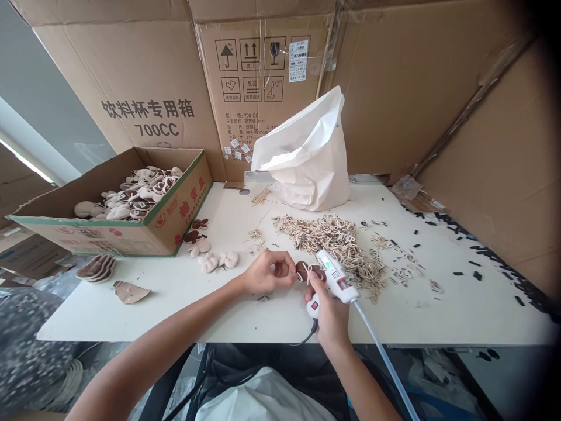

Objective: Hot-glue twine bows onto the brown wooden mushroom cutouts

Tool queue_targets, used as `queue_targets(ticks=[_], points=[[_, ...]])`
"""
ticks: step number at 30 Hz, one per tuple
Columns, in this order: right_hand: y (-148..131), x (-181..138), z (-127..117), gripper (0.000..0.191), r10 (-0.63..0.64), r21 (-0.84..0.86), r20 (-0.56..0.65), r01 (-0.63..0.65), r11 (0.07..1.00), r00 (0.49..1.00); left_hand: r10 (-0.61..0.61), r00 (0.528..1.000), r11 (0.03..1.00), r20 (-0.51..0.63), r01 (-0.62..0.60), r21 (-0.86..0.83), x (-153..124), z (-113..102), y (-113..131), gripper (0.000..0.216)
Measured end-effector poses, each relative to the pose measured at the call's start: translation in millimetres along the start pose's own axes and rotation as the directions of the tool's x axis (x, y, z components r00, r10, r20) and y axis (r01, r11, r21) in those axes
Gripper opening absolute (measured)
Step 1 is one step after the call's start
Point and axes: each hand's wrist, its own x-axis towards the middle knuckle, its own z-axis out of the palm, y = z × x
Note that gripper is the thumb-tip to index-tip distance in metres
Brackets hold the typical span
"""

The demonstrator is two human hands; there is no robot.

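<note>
My left hand [267, 272] is closed in a pinch on a small brown round piece [302, 271] with a tiny beige bow on it, held just above the white table [272, 316]. My right hand [329, 313] grips a white hot glue gun [336, 277] whose nozzle points at that piece. A clear glue stick [380, 358] trails from the gun's back toward me. A pile of small beige bows [337, 242] lies just beyond the gun.
An open cardboard box [175, 210] of cream and brown pieces stands at the left, with loose pieces [214, 260] beside it. A white bag [307, 158] sits at the back. Small black bits [464, 257] scatter to the right. Cardboard walls surround the table.
</note>
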Motion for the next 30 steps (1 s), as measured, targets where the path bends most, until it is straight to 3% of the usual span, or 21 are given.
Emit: queue_targets(ticks=[30], points=[[4.6, 3.7, -1.4, 0.045, -0.014, 0.002, -0.009, 0.014, 1.000, 1.000, 0.055, 0.998, 0.998, 0.005, -0.055, -0.030, -1.4, -1.6, 2.3, 0.013]])
